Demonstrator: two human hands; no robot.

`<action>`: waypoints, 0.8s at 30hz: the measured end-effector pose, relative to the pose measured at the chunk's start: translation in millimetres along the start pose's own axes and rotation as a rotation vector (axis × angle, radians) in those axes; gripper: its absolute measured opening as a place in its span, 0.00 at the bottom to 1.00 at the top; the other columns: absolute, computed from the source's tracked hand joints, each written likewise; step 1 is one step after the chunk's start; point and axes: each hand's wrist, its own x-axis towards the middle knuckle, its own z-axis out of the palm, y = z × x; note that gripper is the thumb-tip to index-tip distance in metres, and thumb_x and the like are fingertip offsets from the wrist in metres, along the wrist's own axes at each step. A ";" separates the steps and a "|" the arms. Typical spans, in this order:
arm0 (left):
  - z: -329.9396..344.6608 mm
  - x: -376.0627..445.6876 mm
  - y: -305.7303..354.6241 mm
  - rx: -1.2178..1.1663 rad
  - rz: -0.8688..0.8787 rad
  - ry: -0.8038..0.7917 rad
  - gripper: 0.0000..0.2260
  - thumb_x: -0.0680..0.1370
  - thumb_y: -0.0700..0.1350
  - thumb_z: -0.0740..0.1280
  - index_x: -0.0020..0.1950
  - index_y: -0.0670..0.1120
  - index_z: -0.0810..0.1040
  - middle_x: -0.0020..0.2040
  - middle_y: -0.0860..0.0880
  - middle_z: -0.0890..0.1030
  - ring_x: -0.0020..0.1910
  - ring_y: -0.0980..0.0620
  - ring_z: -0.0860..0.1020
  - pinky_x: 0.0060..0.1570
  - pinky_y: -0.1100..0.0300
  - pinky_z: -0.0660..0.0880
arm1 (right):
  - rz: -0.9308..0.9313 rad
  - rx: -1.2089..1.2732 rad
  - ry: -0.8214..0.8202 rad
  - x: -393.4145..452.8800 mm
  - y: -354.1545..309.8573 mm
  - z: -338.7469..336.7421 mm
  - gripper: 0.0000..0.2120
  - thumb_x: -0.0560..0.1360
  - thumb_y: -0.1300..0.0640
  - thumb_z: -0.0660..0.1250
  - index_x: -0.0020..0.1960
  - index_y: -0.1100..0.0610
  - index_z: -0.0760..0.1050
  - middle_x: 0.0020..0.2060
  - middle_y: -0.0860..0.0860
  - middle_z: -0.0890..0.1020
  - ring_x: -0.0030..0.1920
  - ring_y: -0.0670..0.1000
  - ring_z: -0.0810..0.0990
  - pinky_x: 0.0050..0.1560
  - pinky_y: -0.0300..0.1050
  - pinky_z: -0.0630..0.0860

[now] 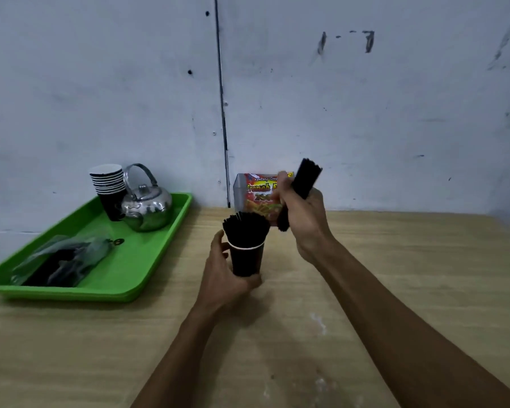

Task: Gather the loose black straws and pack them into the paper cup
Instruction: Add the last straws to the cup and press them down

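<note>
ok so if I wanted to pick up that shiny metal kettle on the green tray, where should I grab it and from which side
Probably by the arched metal handle of the shiny metal kettle, coming from above. The handle stands upright over the lid, clear to hook fingers through. The round polished body looks slippery, and the stack of paper cups crowds its left side on the green plastic tray.

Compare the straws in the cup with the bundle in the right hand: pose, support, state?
Straws in the paper cup stand upright and fan out above its rim; the bundle in the right hand is tilted, its lower end beside the cup.
The cup, gripped by the left hand, contains the first; the right hand grips the second mid-length, clear of the table.
Both are thin black straws in tight bunches.
</note>
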 end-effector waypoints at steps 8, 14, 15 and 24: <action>16.7 21.0 -32.4 0.003 0.015 0.079 0.32 0.61 0.61 0.76 0.62 0.56 0.73 0.55 0.56 0.82 0.53 0.55 0.81 0.52 0.48 0.79 | 0.094 -0.278 -0.210 43.1 6.3 59.6 0.24 0.79 0.44 0.63 0.49 0.68 0.80 0.32 0.53 0.76 0.36 0.48 0.73 0.39 0.41 0.68; 16.4 20.5 -34.5 0.034 0.052 0.076 0.27 0.64 0.64 0.72 0.57 0.55 0.71 0.52 0.53 0.81 0.52 0.50 0.79 0.51 0.44 0.77 | 0.087 -0.672 -0.374 37.7 29.9 67.9 0.23 0.77 0.39 0.63 0.34 0.56 0.71 0.30 0.53 0.75 0.32 0.52 0.74 0.42 0.47 0.70; 16.3 20.4 -34.2 0.041 0.055 0.076 0.25 0.64 0.64 0.72 0.55 0.55 0.70 0.51 0.53 0.81 0.51 0.49 0.79 0.50 0.44 0.76 | 0.085 -0.714 -0.403 37.4 28.8 66.8 0.23 0.76 0.38 0.62 0.34 0.56 0.73 0.32 0.53 0.77 0.34 0.52 0.76 0.45 0.48 0.72; 12.1 18.4 -28.1 -0.026 0.031 0.075 0.30 0.62 0.64 0.73 0.58 0.51 0.72 0.53 0.54 0.82 0.53 0.51 0.80 0.52 0.45 0.78 | 0.197 -0.685 -0.419 40.3 11.3 62.3 0.08 0.75 0.53 0.71 0.46 0.57 0.79 0.42 0.53 0.83 0.45 0.51 0.81 0.46 0.44 0.76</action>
